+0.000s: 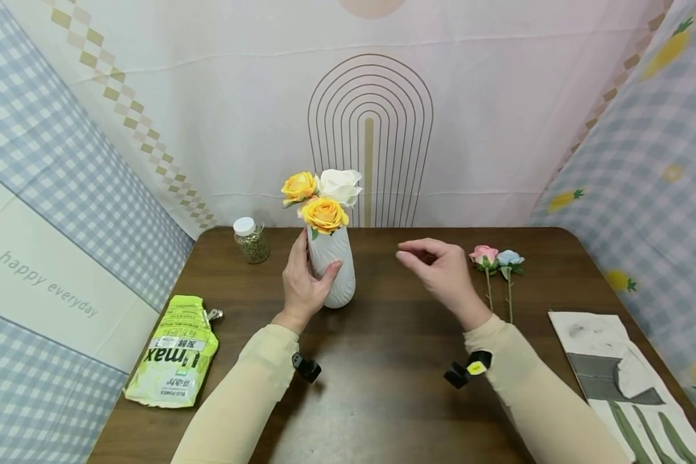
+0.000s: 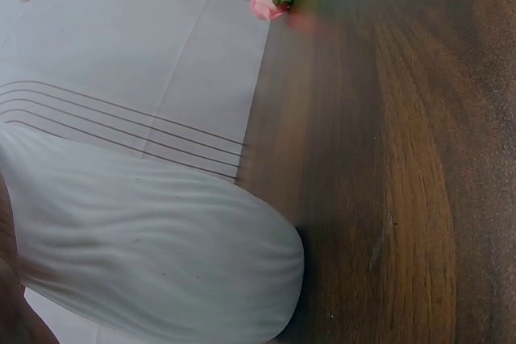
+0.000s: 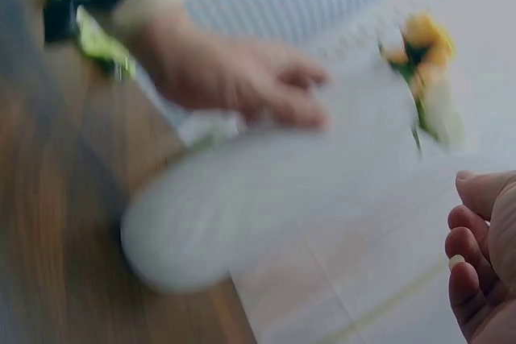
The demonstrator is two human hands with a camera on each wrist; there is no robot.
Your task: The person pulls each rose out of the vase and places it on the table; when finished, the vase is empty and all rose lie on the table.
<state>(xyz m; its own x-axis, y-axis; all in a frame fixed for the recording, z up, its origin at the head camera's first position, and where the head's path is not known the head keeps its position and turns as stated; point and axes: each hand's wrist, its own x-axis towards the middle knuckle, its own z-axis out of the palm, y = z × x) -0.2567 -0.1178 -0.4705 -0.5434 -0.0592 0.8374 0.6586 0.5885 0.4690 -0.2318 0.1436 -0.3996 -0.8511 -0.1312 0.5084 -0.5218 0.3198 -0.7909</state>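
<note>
My left hand (image 1: 306,280) is wrapped around the side of a white ridged vase (image 1: 338,274). Two yellow roses (image 1: 323,215) and a white rose (image 1: 339,185) stick out of the vase's mouth; their stems are hidden inside. Right of the vase, apart from it, my right hand (image 1: 441,270) hovers over the table with loosely bent fingers and nothing between them. Beyond that hand lie a pink rose (image 1: 484,255) and a blue rose (image 1: 510,258), long stems toward me. The vase (image 3: 234,199) is blurred in the right wrist view.
A white-capped jar (image 1: 252,241) of green bits stands at the back left. Nearer on that side lies a green-yellow bag (image 1: 176,354) with a clip (image 1: 214,314). A folded white and grey cloth-like item (image 1: 609,361) lies at right. Printed curtains (image 1: 238,116) surround the wooden table (image 1: 377,399).
</note>
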